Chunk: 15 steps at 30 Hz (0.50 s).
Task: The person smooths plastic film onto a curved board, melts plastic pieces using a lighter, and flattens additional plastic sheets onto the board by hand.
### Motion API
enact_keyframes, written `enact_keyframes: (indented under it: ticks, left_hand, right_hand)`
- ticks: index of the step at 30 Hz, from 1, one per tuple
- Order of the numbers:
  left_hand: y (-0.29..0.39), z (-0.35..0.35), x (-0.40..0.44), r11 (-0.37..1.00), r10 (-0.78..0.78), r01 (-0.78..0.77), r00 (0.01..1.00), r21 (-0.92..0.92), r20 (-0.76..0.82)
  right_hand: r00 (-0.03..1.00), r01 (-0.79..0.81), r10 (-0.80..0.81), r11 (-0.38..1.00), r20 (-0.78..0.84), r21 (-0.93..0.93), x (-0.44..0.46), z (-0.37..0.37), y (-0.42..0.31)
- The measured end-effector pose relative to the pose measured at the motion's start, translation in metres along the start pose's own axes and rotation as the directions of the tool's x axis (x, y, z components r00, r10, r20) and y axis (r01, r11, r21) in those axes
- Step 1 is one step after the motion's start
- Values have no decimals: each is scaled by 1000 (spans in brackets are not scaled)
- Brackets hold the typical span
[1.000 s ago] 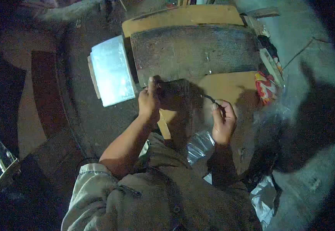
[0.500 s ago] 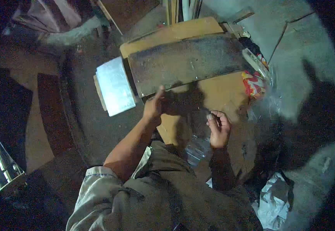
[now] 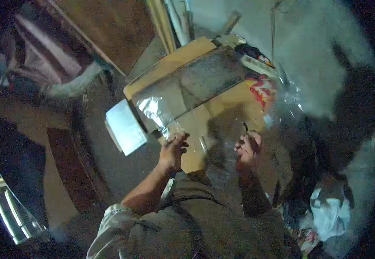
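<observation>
My left hand (image 3: 173,151) is closed, pinching the near edge of a clear plastic sheet (image 3: 153,110). The sheet glints and spreads over the left part of a worn dark board (image 3: 213,73). That board lies on a larger tan board (image 3: 170,62) in front of me. To the right, my right hand (image 3: 249,146) is closed around a thin dark stick-like tool (image 3: 245,126); its tip points up past the fingers, and its exact kind is unclear. The right hand is apart from the sheet's shiny part.
A stack of pale, shiny sheets (image 3: 126,127) sits left of the boards. At the right lie a red and yellow packet (image 3: 263,93) and crumpled clear plastic (image 3: 293,97). Long poles (image 3: 174,23) stand at the back. A white bag (image 3: 330,211) is on the floor at lower right.
The clear sheet now lies over the dark board's left part, and my left hand has closed on its edge. The view has turned. The dark tool shows more clearly in my right hand.
</observation>
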<state>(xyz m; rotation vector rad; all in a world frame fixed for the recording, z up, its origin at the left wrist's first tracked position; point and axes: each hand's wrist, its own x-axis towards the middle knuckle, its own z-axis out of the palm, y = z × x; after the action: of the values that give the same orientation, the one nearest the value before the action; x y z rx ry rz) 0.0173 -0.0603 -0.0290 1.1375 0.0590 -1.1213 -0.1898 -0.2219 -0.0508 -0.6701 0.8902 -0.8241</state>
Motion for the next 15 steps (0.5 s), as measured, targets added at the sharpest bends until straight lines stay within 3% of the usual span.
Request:
enact_keyframes:
  ticks: [1, 2, 3, 4, 5, 6, 7, 8, 9, 11, 14, 15]
  left_hand:
    - [-6, 1, -6, 999, -6, 6, 1000, -42, -6]
    - [-12, 2, -10, 999, -27, 29, 998, -29, 54]
    - [-15, 4, -15, 999, -34, 35, 997, -15, 63]
    - [-18, 11, -21, 999, -41, 43, 996, -25, 79]
    - [-17, 17, -26, 998, -47, 50, 995, -35, 93]
    - [-10, 25, -35, 998, -49, 53, 991, -25, 126]
    - [-13, 23, -34, 998, -59, 62, 990, -17, 127]
    - [-24, 18, -32, 996, -41, 51, 989, -67, 144]
    - [-31, 17, -31, 992, -26, 46, 986, -119, 165]
    - [-21, 36, -43, 996, -32, 49, 975, -71, 222]
    - [-22, 44, -53, 999, -22, 29, 962, -23, 270]
    - [-26, 42, -54, 999, -35, 40, 958, -14, 285]
  right_hand:
    - [983, -145, 150, 988, -102, 51, 1, 2, -3]
    - [994, 104, -103, 994, -35, 17, -5, 7, 0]
    - [938, 346, -346, 938, 40, -6, -8, 15, -1]
    - [936, 352, -352, 936, 30, 2, 5, 1, 5]
    - [952, 148, -221, 939, 212, 311, 28, -25, 15]
    - [897, -119, -144, 832, 418, 542, 33, -27, 11]
    - [902, -113, -146, 829, 407, 548, 30, -26, 16]
    - [958, 177, -201, 976, 205, 131, 24, -23, 28]
    - [940, 328, -340, 870, 33, -368, 13, -6, 31]
    - [959, 277, -274, 960, -69, 36, -11, 34, 15]
    - [972, 231, -233, 969, -14, -82, -21, 48, 13]
    - [908, 418, -404, 854, 111, -309, -21, 44, 22]
